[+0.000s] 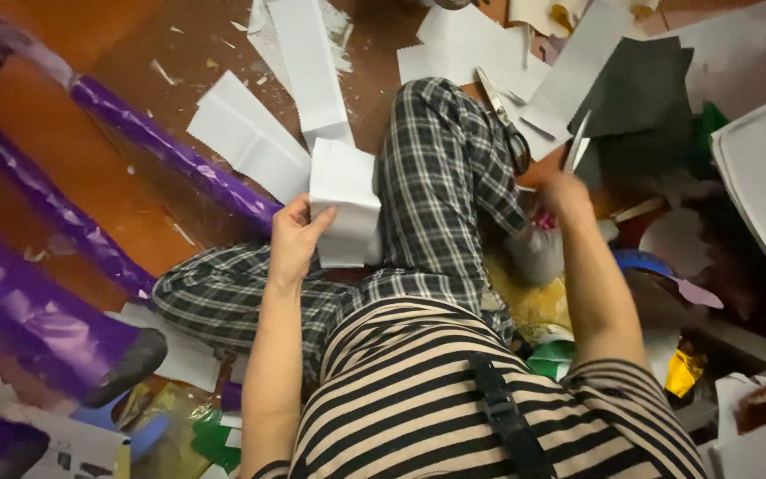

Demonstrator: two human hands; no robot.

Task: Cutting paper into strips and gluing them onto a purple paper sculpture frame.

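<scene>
White folded paper point(345, 202) clamped in left hand point(293, 241) fingers; right hand point(566, 193) fingers closed on scissors point(575, 142) w/ blades up.

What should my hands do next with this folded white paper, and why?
Probably bring the right hand, which holds what looks like a thin white blade-like tool, across to the folded white paper that the left hand holds; the two are apart, on opposite sides of the raised knee.
</scene>
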